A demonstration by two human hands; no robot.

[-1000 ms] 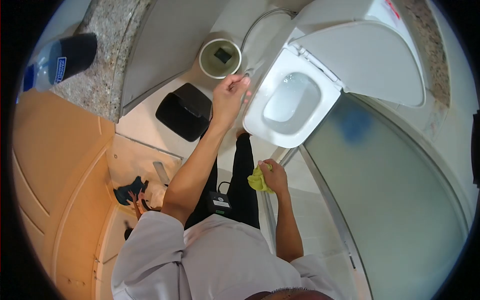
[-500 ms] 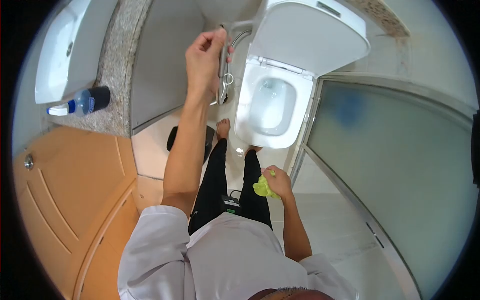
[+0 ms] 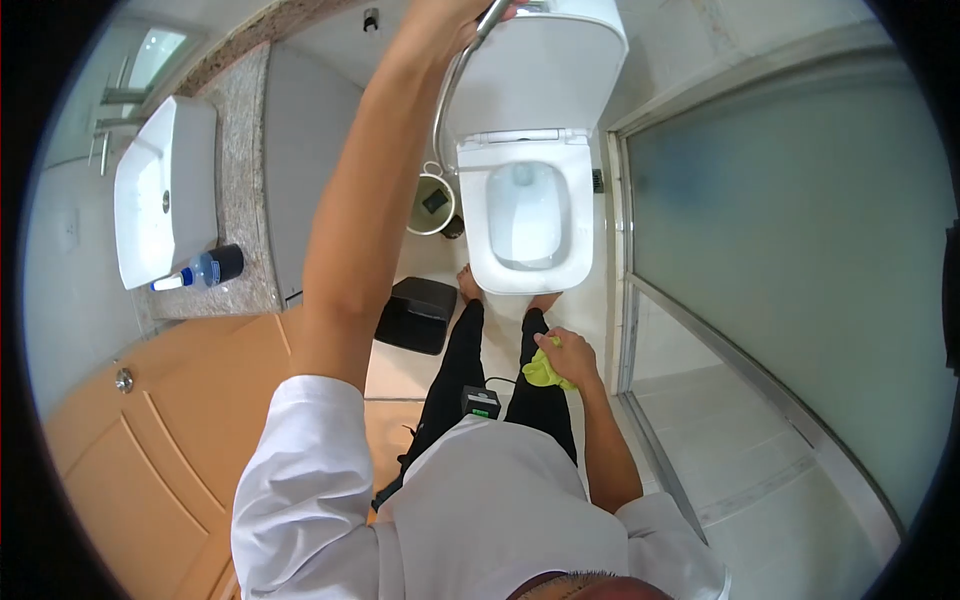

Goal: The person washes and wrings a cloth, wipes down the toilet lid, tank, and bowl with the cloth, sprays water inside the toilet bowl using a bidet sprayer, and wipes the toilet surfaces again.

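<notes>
At the top edge, my left hand (image 3: 447, 18) is closed around a handheld bidet sprayer (image 3: 490, 18), in front of the raised toilet lid (image 3: 540, 75). The sprayer's head is cut off by the frame; its silver hose (image 3: 441, 125) curves down to the left of the toilet. Low by my thigh, my right hand (image 3: 570, 358) clutches a crumpled yellow-green cloth (image 3: 544, 369). Between my arms stands the white toilet (image 3: 579, 240) with its seat down and water in the bowl.
A bucket (image 3: 452, 217) and a black bin (image 3: 417, 312) stand left of my feet. On the granite counter (image 3: 245, 180) are a white basin (image 3: 205, 150) and a blue spray bottle (image 3: 208, 268). A frosted glass partition (image 3: 780, 230) rises at right; a wooden door (image 3: 150, 420) is lower left.
My left hand has brought the sprayer away from the wall by the cabinet, up and rightward to the toilet lid. My right hand keeps the cloth. The view has shifted, showing the bucket.
</notes>
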